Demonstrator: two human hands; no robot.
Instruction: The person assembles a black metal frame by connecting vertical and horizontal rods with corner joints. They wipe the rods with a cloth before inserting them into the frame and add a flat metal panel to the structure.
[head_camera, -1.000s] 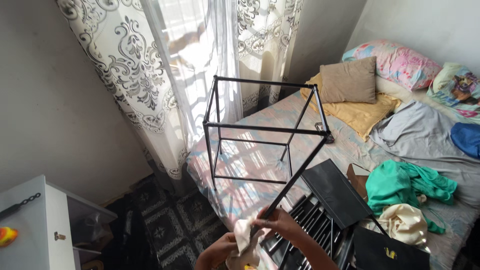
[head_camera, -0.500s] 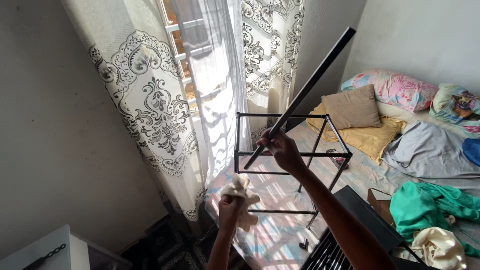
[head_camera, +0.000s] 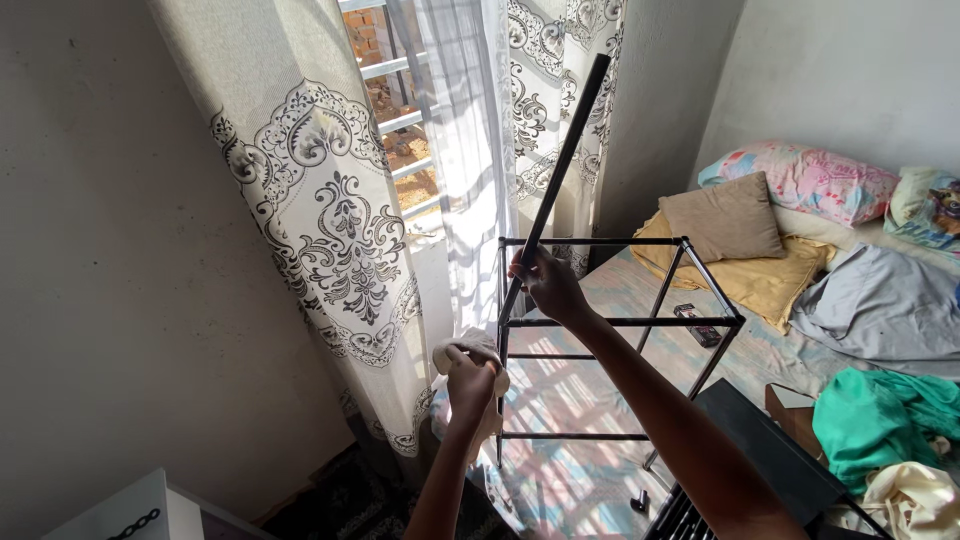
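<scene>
Standing on the bed (head_camera: 590, 480), black tube frame (head_camera: 620, 322); leaning steeply above its near corner, black rod (head_camera: 560, 165), pinched low by right hand (head_camera: 548, 285); beside it, cream cloth (head_camera: 470, 350) bunched in closed left hand (head_camera: 470, 385).

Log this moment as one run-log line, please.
right hand: grips black rod | left hand: clutches cream cloth | beside: black frame on bed

I see the black metal tube frame (head_camera: 610, 340) standing on the bed (head_camera: 560, 480), with the patterned curtain (head_camera: 330, 220) behind-left of it, the brown square pillow (head_camera: 725, 218) behind-right, and the green crumpled cloth (head_camera: 880, 420) right.
</scene>
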